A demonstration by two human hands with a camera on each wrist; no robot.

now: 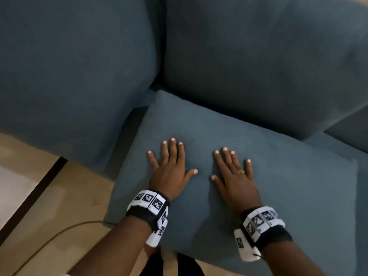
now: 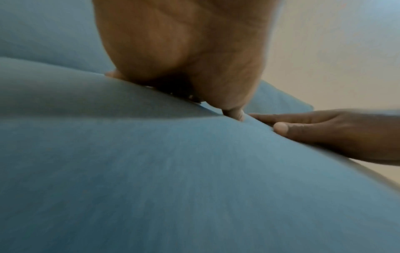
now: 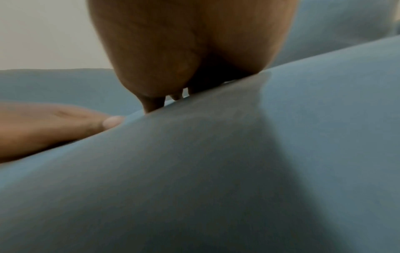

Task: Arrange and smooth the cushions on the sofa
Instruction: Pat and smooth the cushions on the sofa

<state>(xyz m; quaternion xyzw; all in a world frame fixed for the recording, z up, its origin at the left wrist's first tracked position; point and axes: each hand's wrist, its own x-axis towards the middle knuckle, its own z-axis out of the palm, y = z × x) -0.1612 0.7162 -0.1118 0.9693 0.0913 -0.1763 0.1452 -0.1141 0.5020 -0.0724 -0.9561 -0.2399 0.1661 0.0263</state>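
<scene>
**On the sofa seat, both palms flat on the loose cushion**

On the seat of the blue-grey fabric sofa (image 1: 258, 56) lies the rectangular blue-grey fabric cushion (image 1: 288, 186), its near edge overhanging the front. We press our left hand (image 1: 169, 170) and right hand (image 1: 235, 180) on it side by side, fingers straight and spread, gripping nothing. We judge it soft, light and yielding; its corners or side edges look best for lifting. Its underside and the seat beneath are hidden; both wrist views are blurred.
</scene>
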